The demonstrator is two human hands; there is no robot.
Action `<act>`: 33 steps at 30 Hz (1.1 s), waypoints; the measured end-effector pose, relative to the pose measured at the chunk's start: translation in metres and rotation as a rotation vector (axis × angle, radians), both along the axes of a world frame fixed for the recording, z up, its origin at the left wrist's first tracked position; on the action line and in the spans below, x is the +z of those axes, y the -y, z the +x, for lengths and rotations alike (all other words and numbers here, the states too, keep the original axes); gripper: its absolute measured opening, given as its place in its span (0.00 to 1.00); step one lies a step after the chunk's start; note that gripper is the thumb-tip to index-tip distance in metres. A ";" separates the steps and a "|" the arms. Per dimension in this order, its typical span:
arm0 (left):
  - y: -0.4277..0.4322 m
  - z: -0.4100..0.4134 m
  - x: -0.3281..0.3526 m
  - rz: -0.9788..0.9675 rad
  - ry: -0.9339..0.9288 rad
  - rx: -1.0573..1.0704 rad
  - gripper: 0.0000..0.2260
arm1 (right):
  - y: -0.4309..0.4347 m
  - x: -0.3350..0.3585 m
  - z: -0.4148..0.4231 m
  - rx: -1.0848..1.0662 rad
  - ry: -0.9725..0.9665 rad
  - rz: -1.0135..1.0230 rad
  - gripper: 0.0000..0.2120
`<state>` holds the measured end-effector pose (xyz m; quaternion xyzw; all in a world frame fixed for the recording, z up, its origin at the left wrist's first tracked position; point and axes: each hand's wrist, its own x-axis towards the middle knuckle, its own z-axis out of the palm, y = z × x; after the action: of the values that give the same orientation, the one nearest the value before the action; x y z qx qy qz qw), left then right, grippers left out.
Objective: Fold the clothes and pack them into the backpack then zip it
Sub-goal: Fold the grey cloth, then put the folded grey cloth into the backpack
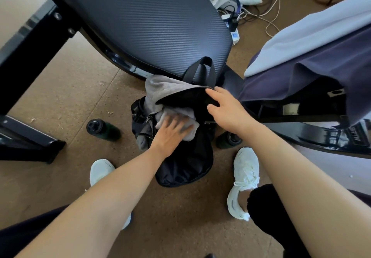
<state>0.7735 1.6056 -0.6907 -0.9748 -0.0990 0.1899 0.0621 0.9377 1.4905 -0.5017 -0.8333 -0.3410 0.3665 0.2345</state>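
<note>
Black backpack (pixel 186 165) on the floor, centre frame, between the white shoes (pixel 245 177); grey garment (pixel 160 89) half in its mouth.
Long axis runs bottom-to-top of frame: base toward the viewer, carry handle (pixel 200 67) and open mouth pointing up-frame against the bench (pixel 140 17) edge. Left hand (pixel 170 131) flat, fingers spread, pressing the grey cloth into the opening; its fingertips are blurred. Right hand (pixel 226 107) pinches the top flap rim, fingers over, thumb under. Pack interior is hidden by cloth and flap. Navy and white garments (pixel 301 57) at right are cut off by the frame edge. Right bottle (pixel 228 140) is partly hidden behind the pack.
</note>
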 end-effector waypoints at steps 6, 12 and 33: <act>-0.019 0.025 -0.014 0.014 -0.018 0.124 0.35 | -0.001 0.004 0.000 0.011 0.044 -0.009 0.26; -0.034 0.046 -0.017 -0.174 -0.011 0.434 0.28 | 0.003 0.010 0.006 -0.014 0.123 0.032 0.25; 0.001 -0.009 0.085 -0.459 0.191 0.363 0.13 | 0.039 0.042 -0.001 -0.079 0.232 0.180 0.12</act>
<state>0.7649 1.6049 -0.6061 -0.9432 -0.2316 0.1230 -0.2041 0.9366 1.4513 -0.4596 -0.8585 -0.3642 0.2262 0.2814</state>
